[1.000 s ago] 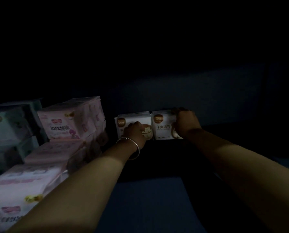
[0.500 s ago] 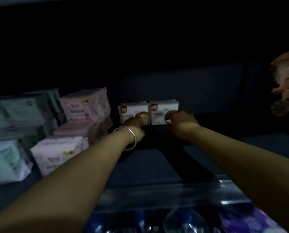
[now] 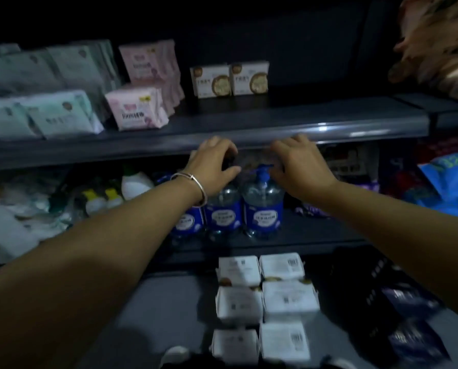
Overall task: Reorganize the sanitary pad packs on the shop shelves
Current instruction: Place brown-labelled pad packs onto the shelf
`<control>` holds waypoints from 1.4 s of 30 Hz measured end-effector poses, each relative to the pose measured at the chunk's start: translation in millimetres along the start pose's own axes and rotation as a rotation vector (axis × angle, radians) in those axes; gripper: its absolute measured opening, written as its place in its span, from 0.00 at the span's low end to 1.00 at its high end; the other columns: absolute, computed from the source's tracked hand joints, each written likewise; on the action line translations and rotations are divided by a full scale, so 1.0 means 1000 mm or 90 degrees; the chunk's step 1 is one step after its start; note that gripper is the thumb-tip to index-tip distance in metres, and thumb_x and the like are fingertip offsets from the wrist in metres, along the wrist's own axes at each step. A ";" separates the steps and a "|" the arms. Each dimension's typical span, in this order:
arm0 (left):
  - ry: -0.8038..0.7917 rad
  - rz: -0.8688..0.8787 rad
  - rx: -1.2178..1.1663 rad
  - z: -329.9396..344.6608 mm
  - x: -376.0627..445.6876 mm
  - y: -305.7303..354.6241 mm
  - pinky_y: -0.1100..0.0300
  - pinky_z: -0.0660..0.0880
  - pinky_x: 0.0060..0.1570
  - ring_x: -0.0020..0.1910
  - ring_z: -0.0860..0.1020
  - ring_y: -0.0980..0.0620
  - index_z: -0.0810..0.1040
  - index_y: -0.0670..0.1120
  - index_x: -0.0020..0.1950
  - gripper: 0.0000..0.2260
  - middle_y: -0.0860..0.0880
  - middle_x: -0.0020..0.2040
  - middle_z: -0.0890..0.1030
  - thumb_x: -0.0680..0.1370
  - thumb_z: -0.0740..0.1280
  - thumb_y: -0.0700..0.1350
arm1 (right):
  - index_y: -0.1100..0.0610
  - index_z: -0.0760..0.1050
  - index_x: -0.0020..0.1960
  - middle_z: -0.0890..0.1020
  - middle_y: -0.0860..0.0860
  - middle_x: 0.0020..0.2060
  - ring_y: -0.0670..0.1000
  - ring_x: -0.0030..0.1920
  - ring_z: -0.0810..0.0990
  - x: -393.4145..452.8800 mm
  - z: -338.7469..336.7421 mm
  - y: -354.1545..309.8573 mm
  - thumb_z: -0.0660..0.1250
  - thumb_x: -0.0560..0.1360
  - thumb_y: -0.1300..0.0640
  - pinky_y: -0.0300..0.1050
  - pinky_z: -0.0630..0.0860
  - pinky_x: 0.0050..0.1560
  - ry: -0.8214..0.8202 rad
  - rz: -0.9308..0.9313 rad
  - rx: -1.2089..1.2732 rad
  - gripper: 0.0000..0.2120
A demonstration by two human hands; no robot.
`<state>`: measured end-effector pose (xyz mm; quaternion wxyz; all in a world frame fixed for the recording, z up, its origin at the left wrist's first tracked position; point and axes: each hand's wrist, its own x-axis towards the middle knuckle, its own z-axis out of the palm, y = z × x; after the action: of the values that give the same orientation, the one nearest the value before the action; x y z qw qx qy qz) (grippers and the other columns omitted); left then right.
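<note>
Both my hands hang empty in front of the shelf edge.

My left hand (image 3: 214, 162), ringed by a thin metal bangle (image 3: 193, 183), and my right hand (image 3: 300, 166) have loosely curled fingers holding nothing. Two boxy white pad packs (image 3: 229, 78) stand side by side on the dark upper shelf (image 3: 276, 123), beside soft pink packs (image 3: 137, 107). Clear plastic pump bottles (image 3: 262, 206) stand below.

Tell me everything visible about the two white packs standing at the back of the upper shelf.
The two white packs stand upright, side by side and touching, far back on the dark upper shelf. Each is a squarish, boxy pack with a small brown round logo at top left, dark print and a large tan circular picture at lower right. Neither hand touches them. A pink pack stack stands apart to their left.
</note>
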<state>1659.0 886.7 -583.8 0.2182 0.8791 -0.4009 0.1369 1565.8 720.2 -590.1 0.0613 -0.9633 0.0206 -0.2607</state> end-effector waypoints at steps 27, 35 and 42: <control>-0.485 0.027 0.280 0.248 -0.171 -0.041 0.53 0.61 0.63 0.62 0.65 0.47 0.63 0.46 0.67 0.34 0.47 0.63 0.66 0.67 0.74 0.55 | 0.55 0.59 0.69 0.66 0.55 0.65 0.56 0.64 0.64 -0.190 0.226 0.030 0.70 0.70 0.48 0.54 0.63 0.64 -0.472 -0.013 -0.221 0.33; -0.573 -0.026 0.225 0.232 -0.149 -0.043 0.51 0.66 0.62 0.62 0.67 0.47 0.65 0.47 0.67 0.31 0.47 0.63 0.68 0.67 0.73 0.50 | 0.56 0.62 0.66 0.72 0.54 0.62 0.55 0.63 0.69 -0.173 0.209 0.037 0.71 0.68 0.48 0.51 0.64 0.64 -0.529 0.075 -0.081 0.32; -0.639 -0.106 0.040 0.139 -0.086 -0.034 0.55 0.77 0.52 0.51 0.76 0.51 0.69 0.52 0.54 0.25 0.51 0.52 0.76 0.63 0.77 0.46 | 0.56 0.69 0.61 0.76 0.53 0.58 0.55 0.56 0.75 -0.111 0.125 0.046 0.75 0.64 0.45 0.38 0.66 0.48 -0.524 0.169 0.043 0.31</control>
<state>1638.5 893.6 -749.5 -0.0179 0.8718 -0.3803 -0.3081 1533.2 695.5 -758.6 0.1287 -0.9734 0.1098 0.1544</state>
